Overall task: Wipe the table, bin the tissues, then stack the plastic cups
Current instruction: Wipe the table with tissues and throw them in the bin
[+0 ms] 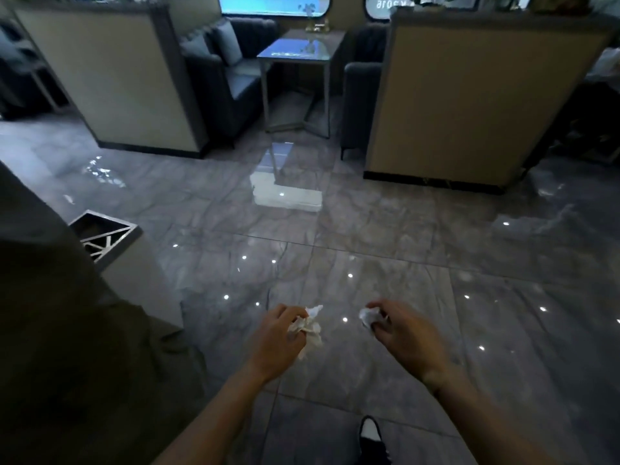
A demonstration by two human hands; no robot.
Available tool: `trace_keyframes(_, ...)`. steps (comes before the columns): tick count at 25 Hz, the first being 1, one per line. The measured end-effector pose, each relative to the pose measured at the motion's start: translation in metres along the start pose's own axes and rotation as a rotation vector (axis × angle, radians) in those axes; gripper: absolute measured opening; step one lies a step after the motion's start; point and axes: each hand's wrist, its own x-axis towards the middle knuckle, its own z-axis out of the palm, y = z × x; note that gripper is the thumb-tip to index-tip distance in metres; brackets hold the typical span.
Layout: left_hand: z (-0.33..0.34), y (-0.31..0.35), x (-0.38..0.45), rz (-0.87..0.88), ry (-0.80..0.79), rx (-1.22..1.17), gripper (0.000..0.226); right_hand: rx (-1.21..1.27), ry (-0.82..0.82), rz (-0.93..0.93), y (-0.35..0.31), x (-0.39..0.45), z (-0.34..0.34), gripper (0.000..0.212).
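My left hand (278,340) is closed around a crumpled white tissue (310,325) that sticks out past the fingers. My right hand (406,333) grips a smaller white tissue ball (369,316) at its fingertips. Both hands hover over the glossy grey floor at the lower middle of the view. A square bin (125,229) with a metal cut-out rim and a dark opening stands at the left, well away from both hands. A glass-topped table (302,50) stands far ahead between two booths. No plastic cups are in view.
Two tall beige booth backs (110,78) (469,102) flank dark sofas and the far table. A large dark upholstered mass (50,313) fills the left foreground beside the bin. My shoe (370,431) shows at the bottom. Shiny tiled floor (335,229) lies between.
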Motion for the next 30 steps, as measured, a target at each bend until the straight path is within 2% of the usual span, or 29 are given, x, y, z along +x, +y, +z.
trace_keyframes(7, -0.017, -0.033, 0.035, -0.152, 0.117, 0.037, 0.030, -0.005, -0.086, -0.151, 0.000, 0.089, 0.026, 0.024)
trace_keyframes(14, -0.012, -0.033, 0.091, -0.324, 0.233, 0.023, 0.030, 0.015, -0.148, -0.252, 0.015, 0.190, 0.018, 0.023)
trace_keyframes(21, -0.010, -0.026, 0.139, -0.440, 0.295, 0.049, 0.028, 0.066, -0.286, -0.366, 0.024, 0.271, 0.013, 0.027)
trace_keyframes(30, -0.027, -0.065, 0.181, -0.515, 0.365, 0.097, 0.028, 0.073, -0.320, -0.452, 0.006, 0.345, 0.051, 0.028)
